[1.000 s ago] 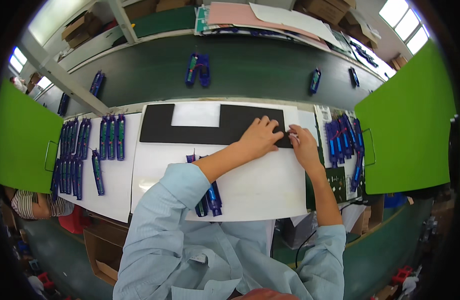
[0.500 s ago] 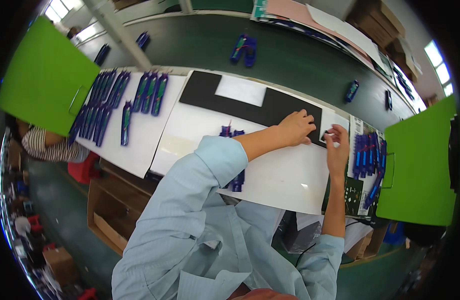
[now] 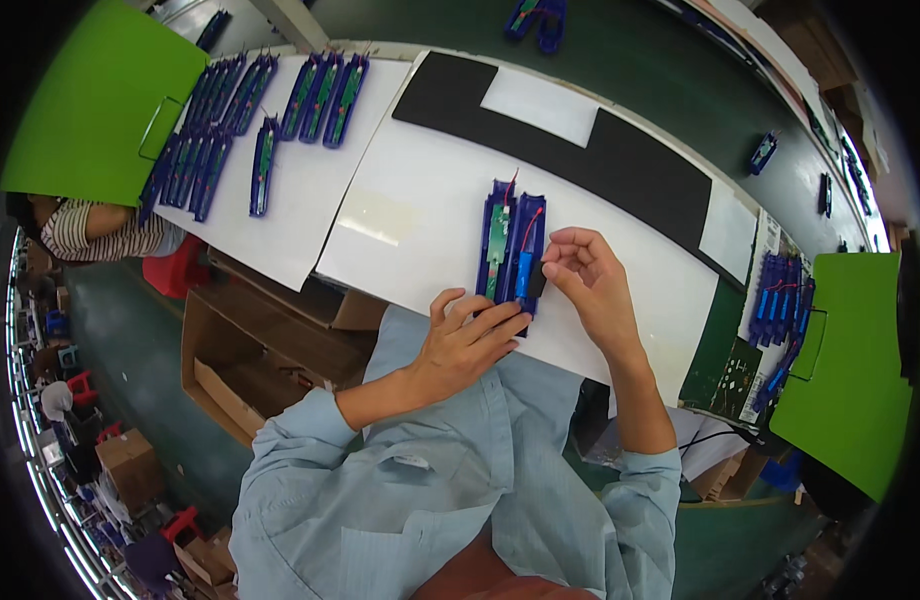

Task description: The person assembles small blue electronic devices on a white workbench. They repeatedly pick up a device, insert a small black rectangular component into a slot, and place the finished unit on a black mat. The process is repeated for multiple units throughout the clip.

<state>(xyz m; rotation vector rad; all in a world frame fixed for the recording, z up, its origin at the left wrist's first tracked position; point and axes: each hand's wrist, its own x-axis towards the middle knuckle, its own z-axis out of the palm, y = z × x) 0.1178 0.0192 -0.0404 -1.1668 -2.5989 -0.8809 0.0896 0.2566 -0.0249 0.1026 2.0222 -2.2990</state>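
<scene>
Two long halves of a blue plastic casing lie side by side before me. The left half (image 3: 487, 235) carries a green circuit board (image 3: 498, 238); the right half (image 3: 532, 212) holds a bright blue battery (image 3: 524, 274) with a red wire. My left hand (image 3: 465, 345) grips the casing's lower end, fingers across both halves. Just to the right, my right hand (image 3: 597, 290) pinches a small black strip (image 3: 537, 279) between thumb and fingers, at the battery's right side. Whether the strip touches the battery I cannot tell.
A black sheet (image 3: 560, 150) with a cut-out lies along the worktop's far edge. Rows of casings with boards (image 3: 265, 165) stand at left, more with batteries (image 3: 777, 300) at right. Green panels (image 3: 95, 100) flank the bench; a person's striped sleeve (image 3: 90, 225) shows at left.
Both hands have come from the black sheet's right end back to the casing. The left hand now holds the casing's lower end; the right has brought the black strip beside the battery. The view has shifted.
</scene>
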